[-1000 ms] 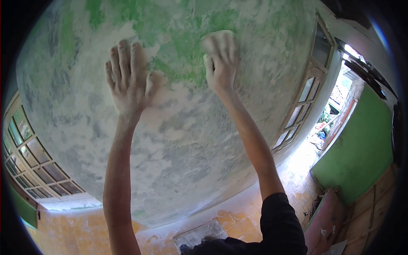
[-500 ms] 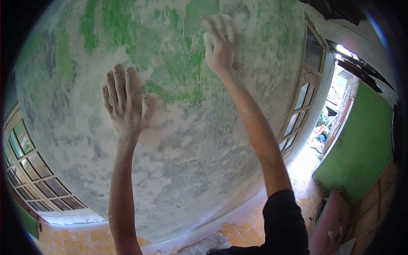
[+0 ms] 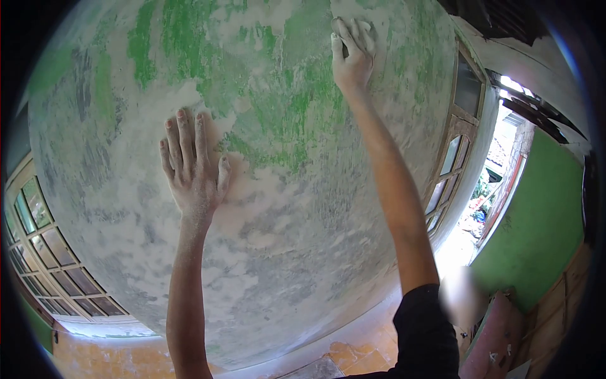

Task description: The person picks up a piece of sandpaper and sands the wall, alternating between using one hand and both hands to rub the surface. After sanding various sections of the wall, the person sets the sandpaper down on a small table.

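A wall with patchy green paint and white, dusty smears fills the middle of the head view. My left hand lies flat against it, fingers stretched upward and thumb apart, coated in white dust. Higher up and to the right, my right hand presses on the wall with bent fingers. Under those fingers is a pale, dust-covered piece of what looks like sandpaper, mostly hidden by the hand.
A window with a grid of panes stands at the left. At the right are a wooden-framed window, a bright doorway and a green panel. A pinkish board leans low on the right. Yellow, dusty floor tiles show below.
My right hand has shifted right along the wall, and its blur is gone. The left hand stays flat at the same patch. The view has tilted slightly upward. A blurred pale patch appears beside the right sleeve.
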Motion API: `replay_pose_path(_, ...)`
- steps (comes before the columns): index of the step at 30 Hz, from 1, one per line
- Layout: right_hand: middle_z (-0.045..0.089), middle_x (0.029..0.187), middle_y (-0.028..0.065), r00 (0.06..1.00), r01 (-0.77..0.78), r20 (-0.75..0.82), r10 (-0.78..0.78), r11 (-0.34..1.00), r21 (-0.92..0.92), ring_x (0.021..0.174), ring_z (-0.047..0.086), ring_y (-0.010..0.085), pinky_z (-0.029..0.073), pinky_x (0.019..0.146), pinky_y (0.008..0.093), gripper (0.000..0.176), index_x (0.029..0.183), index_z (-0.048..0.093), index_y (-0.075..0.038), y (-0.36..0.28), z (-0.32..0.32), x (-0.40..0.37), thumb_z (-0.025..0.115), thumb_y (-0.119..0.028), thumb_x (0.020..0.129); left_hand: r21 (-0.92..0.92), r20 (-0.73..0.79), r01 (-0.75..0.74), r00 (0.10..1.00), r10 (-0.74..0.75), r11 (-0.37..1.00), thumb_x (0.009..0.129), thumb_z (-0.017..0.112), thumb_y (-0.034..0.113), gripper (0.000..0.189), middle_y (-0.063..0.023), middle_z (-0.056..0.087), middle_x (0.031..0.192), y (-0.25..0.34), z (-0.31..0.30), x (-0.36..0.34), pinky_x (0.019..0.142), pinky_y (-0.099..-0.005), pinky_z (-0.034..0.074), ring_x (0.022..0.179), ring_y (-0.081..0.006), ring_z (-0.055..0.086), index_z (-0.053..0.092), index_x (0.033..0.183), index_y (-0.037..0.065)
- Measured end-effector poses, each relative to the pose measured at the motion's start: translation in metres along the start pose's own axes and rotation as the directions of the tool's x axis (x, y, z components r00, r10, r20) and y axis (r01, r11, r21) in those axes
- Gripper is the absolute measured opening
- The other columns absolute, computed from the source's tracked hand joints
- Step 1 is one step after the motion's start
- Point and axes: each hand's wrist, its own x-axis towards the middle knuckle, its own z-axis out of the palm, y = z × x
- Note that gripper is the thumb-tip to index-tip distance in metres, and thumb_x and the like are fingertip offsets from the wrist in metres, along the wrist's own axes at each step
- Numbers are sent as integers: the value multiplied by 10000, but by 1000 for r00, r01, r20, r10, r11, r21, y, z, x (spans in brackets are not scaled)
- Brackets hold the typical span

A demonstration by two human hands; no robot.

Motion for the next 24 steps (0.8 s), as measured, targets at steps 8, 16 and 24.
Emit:
replay_pose_path(8, 672, 1308, 29, 968, -177, -212, 133, 962, -206, 1287, 539, 322, 401, 1094, 445, 222, 983, 772, -145, 86, 6, 25, 629, -310, 945, 20, 7, 5, 1000, -5, 1000, 995, 373, 449, 704, -166, 218, 1656, -1, -2, 1, 1241, -508, 114, 1543, -347, 155, 283, 1581, 70)
replay_pose_path(16, 685, 1256, 127, 862, 503, 28, -505, 862, 64, 1233, 593, 319, 493, 992, 425, 204, 1070, 777, -139, -32, 8, 37, 657, -99, 910, 46, 38, -10, 999, 8, 999, 989, 329, 473, 722, -186, 219, 1651, -2, -3, 1, 1235, -516, 123, 1538, -365, 171, 283, 1579, 60)
replay_pose_path(24, 636, 1342, 115, 960, -199, -210, 184, 979, -53, 1314, 529, 322, 400, 1103, 459, 269, 1175, 746, -194, 23, 42, 66, 641, -243, 932, 63, 41, -7, 999, 4, 998, 986, 341, 464, 728, -200, 226, 1645, -1, -1, 1, 1235, -520, 119, 1535, -375, 174, 283, 1573, 36)
